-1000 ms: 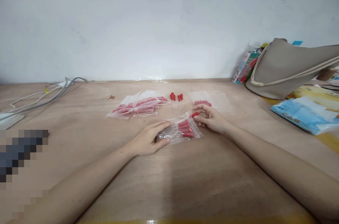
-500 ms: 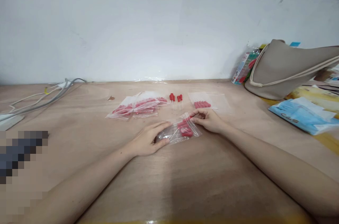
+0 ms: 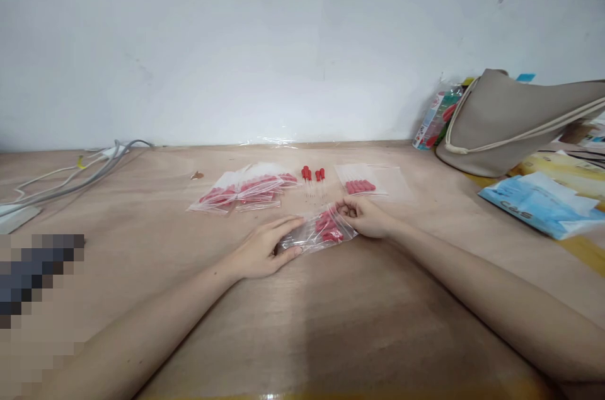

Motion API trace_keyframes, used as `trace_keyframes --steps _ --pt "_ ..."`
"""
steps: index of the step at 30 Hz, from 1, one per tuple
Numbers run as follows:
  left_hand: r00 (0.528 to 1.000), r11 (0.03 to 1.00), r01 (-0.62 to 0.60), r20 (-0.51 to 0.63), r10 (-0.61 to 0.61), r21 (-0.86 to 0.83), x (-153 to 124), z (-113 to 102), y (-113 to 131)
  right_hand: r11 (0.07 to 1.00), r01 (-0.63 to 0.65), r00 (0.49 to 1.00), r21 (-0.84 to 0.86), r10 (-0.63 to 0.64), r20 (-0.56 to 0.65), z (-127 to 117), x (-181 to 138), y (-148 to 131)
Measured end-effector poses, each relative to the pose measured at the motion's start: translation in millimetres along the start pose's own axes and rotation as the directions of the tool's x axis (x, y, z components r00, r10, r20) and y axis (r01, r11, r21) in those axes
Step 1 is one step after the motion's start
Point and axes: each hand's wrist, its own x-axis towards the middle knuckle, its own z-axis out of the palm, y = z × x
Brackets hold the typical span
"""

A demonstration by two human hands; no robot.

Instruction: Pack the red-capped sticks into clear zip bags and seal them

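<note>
A small clear zip bag (image 3: 317,233) holding red-capped droppers lies on the wooden table (image 3: 302,324). My left hand (image 3: 265,249) pins its left end flat, thumb and fingers pinched on the plastic. My right hand (image 3: 366,217) is closed on the bag's right, open end, fingers curled at the mouth. Behind the bag stand a few loose red-capped droppers (image 3: 312,176). A pile of filled bags (image 3: 246,189) lies to the back left. Another bag with red caps (image 3: 362,182) lies at the back right.
Grey and white cables (image 3: 70,176) run along the left by the white wall. A beige bag (image 3: 515,120), colourful packets (image 3: 437,113) and a blue plastic pack (image 3: 543,205) crowd the right side. A blurred patch covers the lower left.
My right hand pushed the red dropper it held into the bag's mouth and closed its fingers on the opening. The left hand stayed where it was.
</note>
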Motion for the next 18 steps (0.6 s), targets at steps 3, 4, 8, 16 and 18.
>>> trace_keyframes --steps 3,4,8,16,18 --pt "1.000 1.000 -0.006 0.005 0.006 0.006 0 0 0 0.998 -0.038 0.996 0.059 0.033 0.082 -1 -2 -7" --pt "1.000 1.000 -0.005 0.005 0.005 0.009 0 0 0 0.997 -0.037 0.995 0.067 0.031 0.094 -2 -3 -9" --pt "1.000 1.000 -0.001 0.002 0.001 0.015 1 0 1 1.000 -0.010 0.999 -0.009 0.010 0.038 -1 -4 -11" --pt "1.000 1.000 -0.001 0.005 0.001 0.021 1 -2 3 0.973 -0.081 0.953 -0.214 0.013 -0.303 10 1 1" --pt "1.000 1.000 0.000 0.011 0.000 0.018 1 -2 3 0.973 -0.038 0.952 -0.229 -0.035 -0.304 12 1 2"
